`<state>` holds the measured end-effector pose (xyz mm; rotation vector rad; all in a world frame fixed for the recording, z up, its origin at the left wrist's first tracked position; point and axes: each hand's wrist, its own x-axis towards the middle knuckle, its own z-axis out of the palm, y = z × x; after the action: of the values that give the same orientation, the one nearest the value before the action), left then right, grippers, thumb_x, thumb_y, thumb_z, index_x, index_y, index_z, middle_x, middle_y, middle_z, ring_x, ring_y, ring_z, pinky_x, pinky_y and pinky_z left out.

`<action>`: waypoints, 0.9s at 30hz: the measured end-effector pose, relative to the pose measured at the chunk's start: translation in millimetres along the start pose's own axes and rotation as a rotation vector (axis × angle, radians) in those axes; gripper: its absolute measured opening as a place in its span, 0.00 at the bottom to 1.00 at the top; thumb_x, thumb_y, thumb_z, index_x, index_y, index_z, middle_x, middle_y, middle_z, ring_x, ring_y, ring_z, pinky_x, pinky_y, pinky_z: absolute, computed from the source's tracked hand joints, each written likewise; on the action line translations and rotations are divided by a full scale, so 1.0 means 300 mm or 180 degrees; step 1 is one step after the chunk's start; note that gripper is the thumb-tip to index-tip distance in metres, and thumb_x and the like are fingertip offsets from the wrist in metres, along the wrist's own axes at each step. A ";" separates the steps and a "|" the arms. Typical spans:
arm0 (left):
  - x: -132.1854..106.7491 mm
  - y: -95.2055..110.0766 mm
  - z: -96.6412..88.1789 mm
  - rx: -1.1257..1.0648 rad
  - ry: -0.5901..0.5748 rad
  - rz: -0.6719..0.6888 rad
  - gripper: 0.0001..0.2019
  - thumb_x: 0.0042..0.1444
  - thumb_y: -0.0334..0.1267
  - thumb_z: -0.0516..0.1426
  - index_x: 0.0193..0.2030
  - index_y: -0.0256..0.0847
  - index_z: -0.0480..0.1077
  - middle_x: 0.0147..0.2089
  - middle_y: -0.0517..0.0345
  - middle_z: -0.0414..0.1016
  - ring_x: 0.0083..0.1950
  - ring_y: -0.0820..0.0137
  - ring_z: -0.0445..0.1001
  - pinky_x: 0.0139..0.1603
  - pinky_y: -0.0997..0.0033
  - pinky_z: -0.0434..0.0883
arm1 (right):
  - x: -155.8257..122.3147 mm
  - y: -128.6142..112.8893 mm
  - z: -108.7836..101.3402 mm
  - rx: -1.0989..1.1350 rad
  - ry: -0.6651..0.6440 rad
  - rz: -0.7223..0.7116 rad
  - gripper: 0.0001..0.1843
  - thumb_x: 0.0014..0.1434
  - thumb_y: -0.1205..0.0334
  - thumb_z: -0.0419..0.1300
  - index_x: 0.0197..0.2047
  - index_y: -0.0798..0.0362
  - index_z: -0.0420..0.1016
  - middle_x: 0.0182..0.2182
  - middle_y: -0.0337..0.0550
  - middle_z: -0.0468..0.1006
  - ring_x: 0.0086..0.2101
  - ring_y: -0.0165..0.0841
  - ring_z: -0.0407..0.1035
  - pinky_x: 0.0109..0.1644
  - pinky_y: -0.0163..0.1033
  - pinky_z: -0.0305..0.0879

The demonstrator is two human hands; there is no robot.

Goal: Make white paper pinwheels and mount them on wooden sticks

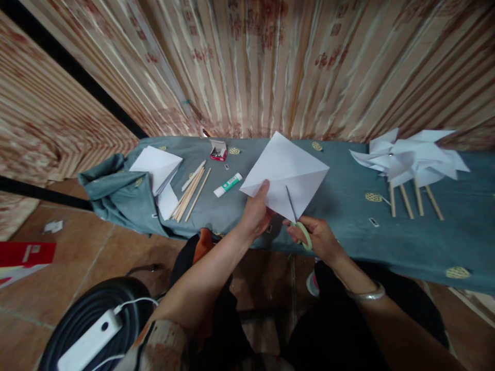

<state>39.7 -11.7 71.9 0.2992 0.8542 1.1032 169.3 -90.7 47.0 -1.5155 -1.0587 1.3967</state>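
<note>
My left hand (257, 214) grips a white square sheet of paper (288, 162) near its lower left edge, thumb on top. The sheet is turned corner-up and has a crease running across it. In my right hand (319, 237) is a pair of scissors (304, 236) with pale green handles. One dark blade lies over the paper at its lower corner, pointing toward the middle; the other blade is hidden beneath the sheet. Left of the paper lies a green and white glue stick (228, 184).
Several wooden sticks (189, 193) and a stack of white paper (157, 167) lie on the left of the green cloth-covered table (340, 206). A small red box (218, 150) stands open behind. Several paper pinwheels (410, 157) on sticks lie at right. A pleated curtain (251, 67) hangs behind.
</note>
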 end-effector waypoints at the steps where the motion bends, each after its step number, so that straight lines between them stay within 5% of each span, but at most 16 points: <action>1: 0.000 -0.001 -0.001 -0.0020 -0.0007 -0.0020 0.12 0.61 0.36 0.60 0.50 0.39 0.74 0.38 0.57 0.81 0.34 0.71 0.78 0.38 0.75 0.75 | 0.000 0.001 0.000 -0.0004 -0.0005 -0.0002 0.27 0.39 0.39 0.71 0.31 0.55 0.79 0.16 0.35 0.70 0.19 0.27 0.61 0.23 0.34 0.58; 27: -0.012 0.008 0.006 0.0103 0.0034 0.0015 0.09 0.64 0.35 0.56 0.49 0.39 0.75 0.40 0.57 0.81 0.37 0.70 0.79 0.45 0.71 0.75 | 0.003 -0.009 0.005 -0.0011 0.0053 0.0019 0.27 0.36 0.37 0.72 0.24 0.54 0.76 0.14 0.32 0.65 0.18 0.24 0.55 0.22 0.33 0.53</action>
<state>38.9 -13.3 76.1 0.3229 0.8818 1.0971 167.8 -89.0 49.2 -1.5314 -1.0476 1.3848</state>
